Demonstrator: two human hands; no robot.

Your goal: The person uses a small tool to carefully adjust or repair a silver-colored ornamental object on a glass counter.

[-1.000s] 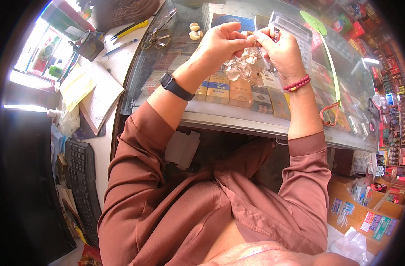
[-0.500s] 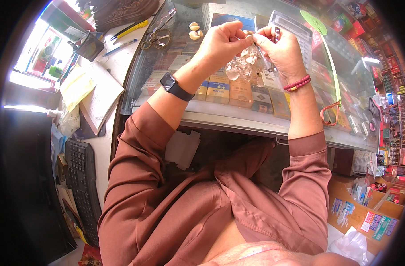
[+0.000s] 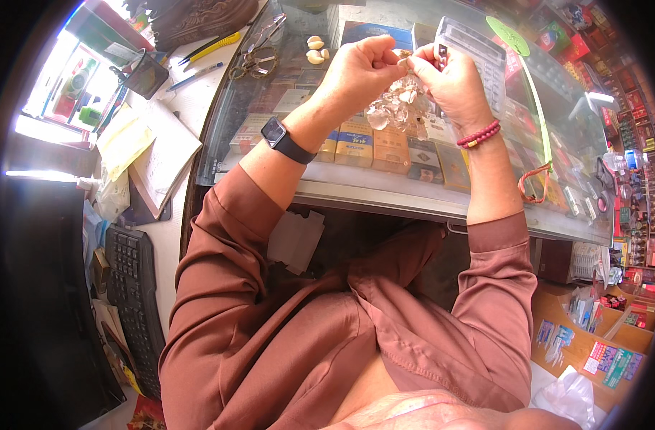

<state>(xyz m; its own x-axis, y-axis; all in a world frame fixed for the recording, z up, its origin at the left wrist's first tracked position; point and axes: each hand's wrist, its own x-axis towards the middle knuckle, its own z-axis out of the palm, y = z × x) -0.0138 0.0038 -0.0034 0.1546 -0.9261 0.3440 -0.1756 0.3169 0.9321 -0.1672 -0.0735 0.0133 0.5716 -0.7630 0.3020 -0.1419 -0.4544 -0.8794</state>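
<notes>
The glass-topped display surface (image 3: 385, 190), with rows of small coloured boxes showing under the pane, carries the work. Above its middle both hands meet over a crumpled clear plastic bag (image 3: 399, 111) that hangs between them, just off the glass. The left hand (image 3: 359, 72) is curled shut, thumb and forefinger pinching the bag's top edge; the right hand (image 3: 453, 79) is closed too, pinching the same edge from the other side, with something small and dark at its fingertips that is too small to make out. It looks like the mouth of the bag is being worked, and further handling would call for a fine, steady two-finger grip. Close by lie a grey calculator (image 3: 478, 54), a green fly swatter (image 3: 528, 93), a pair of spectacles (image 3: 255, 54) and a few pale shell-like pieces (image 3: 315, 50); none blocks the hands. A black keyboard (image 3: 134, 301) sits well apart on the left.
</notes>
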